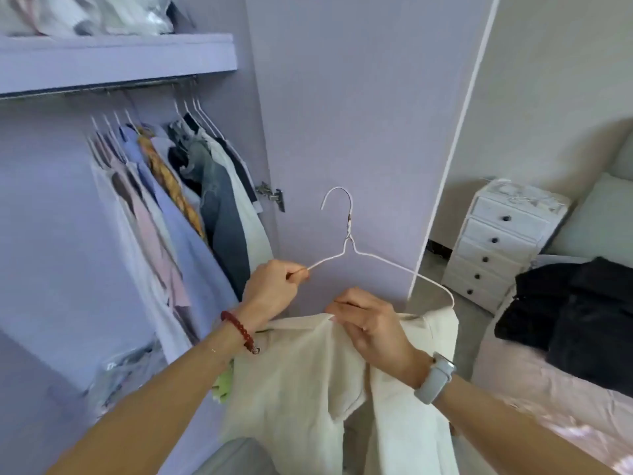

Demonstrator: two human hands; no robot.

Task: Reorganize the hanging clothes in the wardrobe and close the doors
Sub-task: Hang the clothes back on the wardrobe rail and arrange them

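Lilac wardrobe panels fill the left and centre, with an open wardrobe door (359, 114) standing straight ahead and a metal hinge (272, 195) on its inner edge. Far left, a shelf (116, 56) carries blurred bundles above a rail (102, 89) of hanging clothes (178, 193) on white wire hangers. Near centre, the left hand (274, 289) pinches the left arm of a white wire hanger (349, 234), while the right hand (370, 320) grips the collar of a cream garment (308, 389) draped on the hanger's right end. To the right stand a white drawer chest (503, 241) and a bed (548, 389) with dark clothes (575, 310) piled on it. No writing is legible.
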